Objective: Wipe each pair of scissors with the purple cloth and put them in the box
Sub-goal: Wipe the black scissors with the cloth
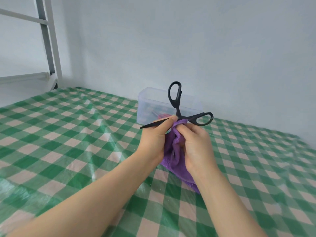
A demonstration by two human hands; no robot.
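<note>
Black scissors (pixel 177 101) are held up above the table, spread wide apart with both handle loops up and to the right. One blade points left past my left hand (pixel 154 136), which grips the scissors near the pivot. My right hand (pixel 196 144) clutches the purple cloth (pixel 174 156), which is bunched around the other blade and hangs down to the table. Behind the scissors stands the clear plastic box (pixel 147 106), lidless, with something red and other items dimly visible inside.
A green and white checked cloth under clear plastic film (pixel 68 142) covers the table. A pale wall runs close behind the box. A grey metal frame (pixel 49 43) stands at the back left.
</note>
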